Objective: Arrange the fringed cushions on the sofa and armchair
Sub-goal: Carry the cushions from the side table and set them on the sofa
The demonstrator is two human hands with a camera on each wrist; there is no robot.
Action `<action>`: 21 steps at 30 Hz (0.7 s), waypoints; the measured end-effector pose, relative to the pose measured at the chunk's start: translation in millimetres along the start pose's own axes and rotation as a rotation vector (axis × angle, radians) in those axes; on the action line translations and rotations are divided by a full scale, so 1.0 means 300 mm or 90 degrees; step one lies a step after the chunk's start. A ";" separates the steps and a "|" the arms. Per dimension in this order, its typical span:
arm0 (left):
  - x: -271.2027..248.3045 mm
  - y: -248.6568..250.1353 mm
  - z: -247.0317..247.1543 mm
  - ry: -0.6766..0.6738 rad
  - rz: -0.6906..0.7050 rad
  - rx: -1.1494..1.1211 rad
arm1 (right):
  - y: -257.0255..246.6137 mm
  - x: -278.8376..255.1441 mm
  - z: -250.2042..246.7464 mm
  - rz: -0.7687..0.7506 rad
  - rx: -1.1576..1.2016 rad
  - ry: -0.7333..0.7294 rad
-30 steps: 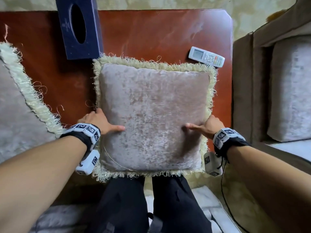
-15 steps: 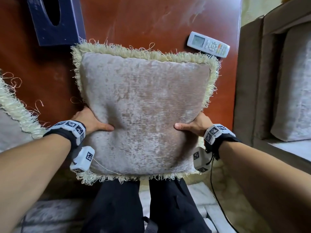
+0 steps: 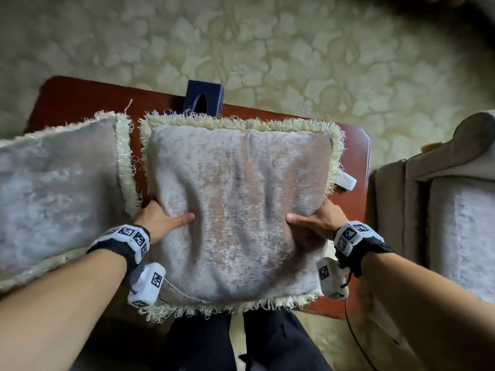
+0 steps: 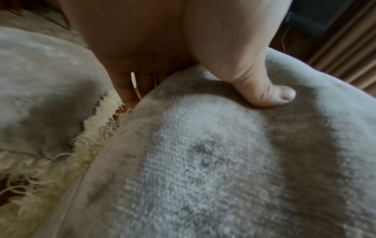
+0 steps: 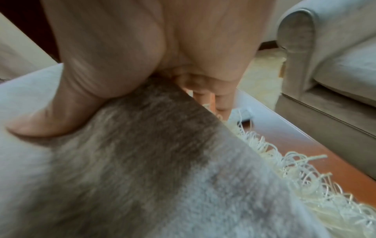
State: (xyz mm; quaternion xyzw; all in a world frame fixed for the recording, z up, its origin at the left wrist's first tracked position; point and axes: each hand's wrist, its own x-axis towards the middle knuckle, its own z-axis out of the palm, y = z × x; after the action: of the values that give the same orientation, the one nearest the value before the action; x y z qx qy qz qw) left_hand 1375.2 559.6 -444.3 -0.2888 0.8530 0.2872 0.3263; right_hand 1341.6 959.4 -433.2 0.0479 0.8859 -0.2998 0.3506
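Note:
A square grey-beige velvet cushion (image 3: pixel 241 204) with a cream fringe is held up over the red-brown wooden table (image 3: pixel 359 156). My left hand (image 3: pixel 163 220) grips its left edge, thumb on the front face and fingers behind. On the opposite edge my right hand (image 3: pixel 313 222) grips in the same way. The wrist views show each thumb pressed into the velvet: the cushion (image 4: pixel 203 153) under the left thumb, the cushion (image 5: pixel 142 169) under the right. A second fringed cushion (image 3: pixel 53 188) lies on the table at the left. The armchair (image 3: pixel 442 199) stands at the right.
A dark blue tissue box (image 3: pixel 203 99) stands at the table's far edge. A white remote control (image 3: pixel 347 180) peeks out behind the held cushion's right side. Pale patterned carpet (image 3: pixel 267 49) covers the floor beyond. My dark trousers (image 3: pixel 241 344) show below the cushion.
The cushion has been lifted off the table and creases between my hands. My view has pulled back and tilted up, so the carpet and the whole table now show.

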 end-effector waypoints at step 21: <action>-1.023 -1.199 -0.365 0.391 -0.220 -0.513 | -1.392 -0.483 0.585 -0.368 -0.305 -0.125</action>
State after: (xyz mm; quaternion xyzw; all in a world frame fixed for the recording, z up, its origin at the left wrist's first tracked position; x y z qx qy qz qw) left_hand 1767.3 338.8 -263.0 -0.5981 0.6712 0.4367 -0.0324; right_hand 1431.1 537.9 -232.0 -0.3160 0.8700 -0.1743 0.3360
